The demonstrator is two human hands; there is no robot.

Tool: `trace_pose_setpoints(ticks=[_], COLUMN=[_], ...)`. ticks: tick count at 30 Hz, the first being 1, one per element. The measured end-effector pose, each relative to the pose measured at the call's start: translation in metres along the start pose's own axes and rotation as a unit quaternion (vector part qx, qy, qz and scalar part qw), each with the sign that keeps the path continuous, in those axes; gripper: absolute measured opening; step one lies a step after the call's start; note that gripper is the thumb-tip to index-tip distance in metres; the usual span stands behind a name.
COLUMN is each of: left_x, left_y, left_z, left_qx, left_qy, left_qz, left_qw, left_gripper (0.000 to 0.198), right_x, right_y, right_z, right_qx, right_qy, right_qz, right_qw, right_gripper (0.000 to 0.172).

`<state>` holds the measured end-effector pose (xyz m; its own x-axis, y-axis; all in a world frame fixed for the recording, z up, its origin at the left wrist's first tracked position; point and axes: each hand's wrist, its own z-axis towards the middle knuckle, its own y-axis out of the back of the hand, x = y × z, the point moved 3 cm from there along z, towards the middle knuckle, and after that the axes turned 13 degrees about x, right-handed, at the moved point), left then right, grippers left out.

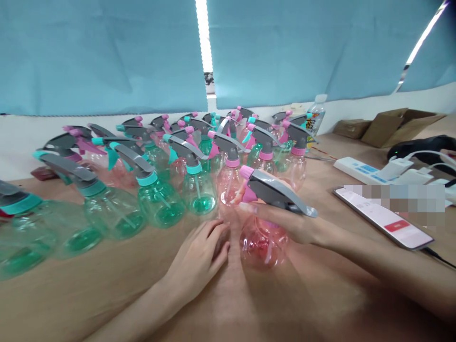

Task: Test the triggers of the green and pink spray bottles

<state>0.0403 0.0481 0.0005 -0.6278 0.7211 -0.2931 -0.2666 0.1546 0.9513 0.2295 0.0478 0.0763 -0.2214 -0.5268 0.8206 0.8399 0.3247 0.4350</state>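
Note:
A clear pink spray bottle (263,244) with a grey and pink trigger head stands on the table in front of me. My right hand (281,216) is wrapped round its neck, just under the spray head. My left hand (206,244) rests on the table to the left of that bottle, fingers curled, touching no bottle; whether anything lies under the fingers is hidden. A green spray bottle (200,192) is the nearest one beyond my left hand. Another pink bottle (230,183) stands just behind the held one.
Several green and pink spray bottles fill the left and back of the table (142,285). To the right lie a phone (377,213) and a white power strip (359,169) with cables. Behind them are an open cardboard box (388,128) and a labelled drink bottle (317,116).

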Motion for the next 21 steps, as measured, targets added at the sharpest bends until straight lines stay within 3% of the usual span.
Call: trace_pose_setpoints(ticks=[10,17,21], left_x=[0.0003,-0.0001,0.0010], left_y=[0.0004,-0.0001,-0.0010], left_z=[0.0003,0.0007,0.0002], left_qx=[0.012,0.018,0.020], left_qy=[0.002,0.004,0.013], left_qz=[0.002,0.012,0.028], left_qw=[1.000,1.000,0.999], left_gripper=[0.028,0.027,0.030], right_x=[0.0045,0.0002,-0.0045], right_y=[0.0022,-0.0025,-0.0054], right_z=[-0.0022,-0.0033,-0.0036], right_qx=[0.008,-0.041,-0.024], right_qy=[0.003,-0.031,-0.040], right_qz=[-0.016,0.007,0.024], right_qw=[1.000,0.999,0.999], right_gripper=[0.013,0.018,0.011])
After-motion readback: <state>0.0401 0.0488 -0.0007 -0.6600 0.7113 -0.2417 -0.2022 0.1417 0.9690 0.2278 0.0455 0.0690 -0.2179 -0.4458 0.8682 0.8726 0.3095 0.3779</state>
